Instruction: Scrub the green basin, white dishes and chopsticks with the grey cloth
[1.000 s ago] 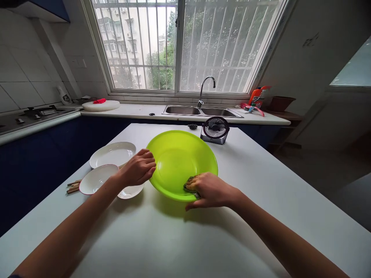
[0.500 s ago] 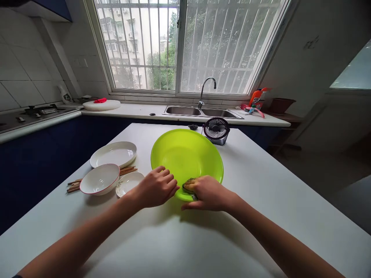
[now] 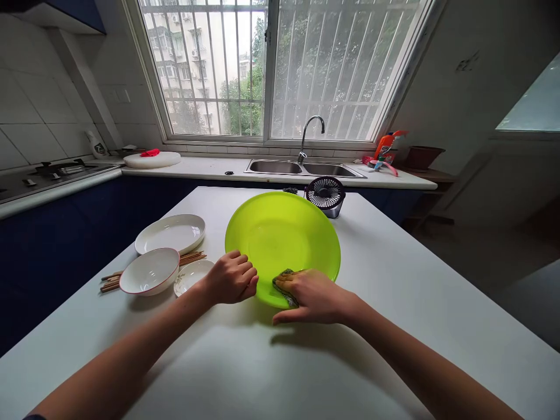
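A large lime-green plastic basin (image 3: 284, 233) sits tilted on the white island counter (image 3: 394, 280). My left hand (image 3: 231, 279) grips its near-left rim with curled fingers. My right hand (image 3: 312, 294) presses a yellow-green scrubbing sponge (image 3: 283, 280) against the basin's near inner wall, fingers closed over it; most of the sponge is hidden under the hand.
Left of the basin lie a white plate (image 3: 170, 232), a red-rimmed white bowl (image 3: 149, 271), a small saucer (image 3: 192, 275) and brown chopsticks (image 3: 114, 281). A small black fan (image 3: 325, 195) stands behind the basin. A sink with a tap (image 3: 306, 166) is under the window.
My left hand slid along the rim from the basin's left side to its near edge, uncovering the saucer. The basin shifted slightly right and tilted. My right hand kept the sponge on the near wall.
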The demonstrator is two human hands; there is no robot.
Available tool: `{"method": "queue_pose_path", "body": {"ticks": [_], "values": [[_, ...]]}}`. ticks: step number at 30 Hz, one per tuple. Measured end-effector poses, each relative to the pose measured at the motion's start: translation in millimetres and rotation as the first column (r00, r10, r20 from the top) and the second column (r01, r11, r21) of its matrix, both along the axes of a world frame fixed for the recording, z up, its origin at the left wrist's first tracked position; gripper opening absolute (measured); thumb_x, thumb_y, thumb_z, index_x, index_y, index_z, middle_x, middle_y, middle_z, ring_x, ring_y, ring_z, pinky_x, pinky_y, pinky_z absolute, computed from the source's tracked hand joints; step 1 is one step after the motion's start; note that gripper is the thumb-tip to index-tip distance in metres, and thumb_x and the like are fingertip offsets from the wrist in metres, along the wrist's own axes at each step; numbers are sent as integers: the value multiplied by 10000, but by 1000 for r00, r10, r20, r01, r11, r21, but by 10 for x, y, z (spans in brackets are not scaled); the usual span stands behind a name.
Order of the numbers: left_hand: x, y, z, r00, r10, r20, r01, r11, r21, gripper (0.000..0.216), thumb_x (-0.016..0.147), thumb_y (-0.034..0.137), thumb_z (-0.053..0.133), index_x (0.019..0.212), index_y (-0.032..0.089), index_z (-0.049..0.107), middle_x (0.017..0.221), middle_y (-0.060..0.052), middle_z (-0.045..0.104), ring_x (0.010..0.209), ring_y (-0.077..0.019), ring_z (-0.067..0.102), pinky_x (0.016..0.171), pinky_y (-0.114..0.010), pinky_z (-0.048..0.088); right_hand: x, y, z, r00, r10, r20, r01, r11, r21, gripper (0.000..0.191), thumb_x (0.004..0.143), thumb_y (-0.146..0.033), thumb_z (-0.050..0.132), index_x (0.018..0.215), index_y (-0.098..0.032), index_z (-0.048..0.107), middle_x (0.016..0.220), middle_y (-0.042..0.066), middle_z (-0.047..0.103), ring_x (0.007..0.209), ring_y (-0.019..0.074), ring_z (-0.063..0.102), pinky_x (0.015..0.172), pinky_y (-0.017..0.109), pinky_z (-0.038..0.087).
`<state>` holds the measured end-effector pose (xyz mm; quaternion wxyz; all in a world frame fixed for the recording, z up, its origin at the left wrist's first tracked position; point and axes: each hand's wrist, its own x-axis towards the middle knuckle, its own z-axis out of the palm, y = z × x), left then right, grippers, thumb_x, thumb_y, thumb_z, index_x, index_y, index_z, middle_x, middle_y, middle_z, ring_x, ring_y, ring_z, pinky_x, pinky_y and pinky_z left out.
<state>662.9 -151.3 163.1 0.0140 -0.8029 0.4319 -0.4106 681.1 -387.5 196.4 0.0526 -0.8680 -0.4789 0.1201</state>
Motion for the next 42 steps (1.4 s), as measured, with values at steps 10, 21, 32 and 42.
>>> {"method": "queue_pose_path", "body": {"ticks": [10, 21, 32, 42], "values": [[99, 282, 173, 995, -80, -60, 82, 996, 46, 368, 934, 163, 340, 579, 226, 415, 505, 5, 480, 473, -158, 383, 546, -338, 328, -10, -2, -36, 998, 36, 51, -37, 999, 9, 652, 849, -762, 530, 1006, -148, 681, 926, 134, 704, 839, 267, 675, 749, 325, 489], [14, 239, 353, 970, 128, -208, -90, 979, 183, 366, 983, 200, 392, 653, 186, 551, 610, -17, 583, 576, -166, 516, 701, -353, 432, 12, 18, -91, 991, 48, 122, -52, 998, 23, 643, 870, -742, 520, 999, -137, 694, 930, 152, 717, 852, 272, 686, 763, 328, 497], [-378, -248, 267, 950, 236, -205, -185, 953, 239, 288, 982, 295, 488, 737, 183, 590, 690, -41, 655, 612, -220, 601, 659, -389, 413, 62, -45, -78, 999, 26, 20, -28, 996, 88, 660, 936, -721, 402, 1136, -157, 680, 1064, 158, 723, 972, 299, 691, 827, 364, 516], [-189, -86, 116, 972, 157, -175, -112, 964, 242, 447, 1024, 380, 365, 691, 177, 584, 639, -35, 607, 567, -184, 550, 604, -362, 346, 58, -82, -81, 996, 73, -49, -65, 987, 150, 576, 1037, -561, 275, 1252, -164, 634, 1234, 160, 680, 1148, 291, 639, 987, 409, 476]]}}
